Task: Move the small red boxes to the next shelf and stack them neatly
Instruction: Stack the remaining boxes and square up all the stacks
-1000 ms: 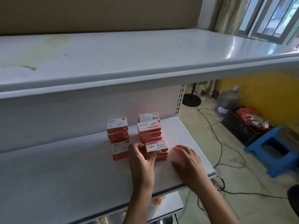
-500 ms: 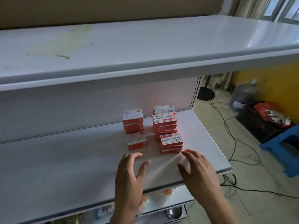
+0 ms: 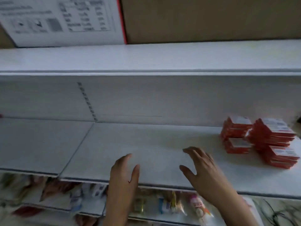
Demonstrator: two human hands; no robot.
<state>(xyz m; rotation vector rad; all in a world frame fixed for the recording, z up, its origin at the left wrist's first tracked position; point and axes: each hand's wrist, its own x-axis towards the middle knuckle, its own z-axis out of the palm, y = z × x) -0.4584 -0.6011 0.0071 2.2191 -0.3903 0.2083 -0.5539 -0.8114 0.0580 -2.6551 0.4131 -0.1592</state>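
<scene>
Several small red boxes [image 3: 260, 141] with white labels stand in short stacks at the far right of the white middle shelf [image 3: 146, 144]. My left hand [image 3: 124, 175] hovers over the shelf's front edge near the centre, fingers apart and holding nothing. My right hand [image 3: 202, 167] is a little to its right, also spread and holding nothing, well to the left of the stacks. The adjoining shelf section [image 3: 37, 144] lies to the left, past a seam. The frame is motion-blurred.
A white upper shelf [image 3: 146, 59] overhangs the middle one and carries a white printed carton [image 3: 61, 20] and a brown cardboard box [image 3: 211, 18]. A slotted upright [image 3: 87, 101] marks the seam. Packaged goods [image 3: 162, 204] fill the shelf below.
The view has swung left, so the red stacks now sit at the right edge. Both hands have left the boxes and moved left along the shelf, holding nothing.
</scene>
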